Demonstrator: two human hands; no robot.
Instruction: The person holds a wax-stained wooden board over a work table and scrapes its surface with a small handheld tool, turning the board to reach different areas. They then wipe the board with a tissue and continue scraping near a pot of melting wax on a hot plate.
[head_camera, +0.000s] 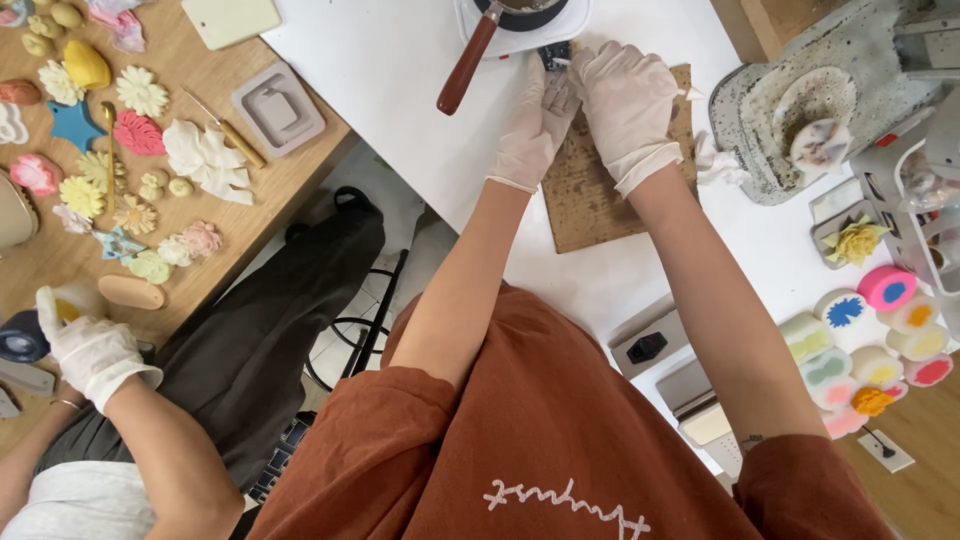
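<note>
Item: small dark object, held at 12 o'clock of the view, just below the white hotplate that carried a small pan with a reddish-brown handle.

Left hand: white-gloved, fingers curled up against the object from its 7 o'clock side; whether it truly pinched the object could not be told.

Right hand: white-gloved, closed over the object from 3 o'clock, fingertips meeting the left hand's.

Support: both hands worked above a brown cork mat on the white desk.

Handling judgement: the work seemed best kept low over the mat, grip light, wrists clear of the pan handle (possibly hot).

Nearby: round coloured wax pieces at 4 o'clock; moulded flower shapes on a wooden desk at 10 o'clock, where another person's gloved hand rested at 8 o'clock.
</note>
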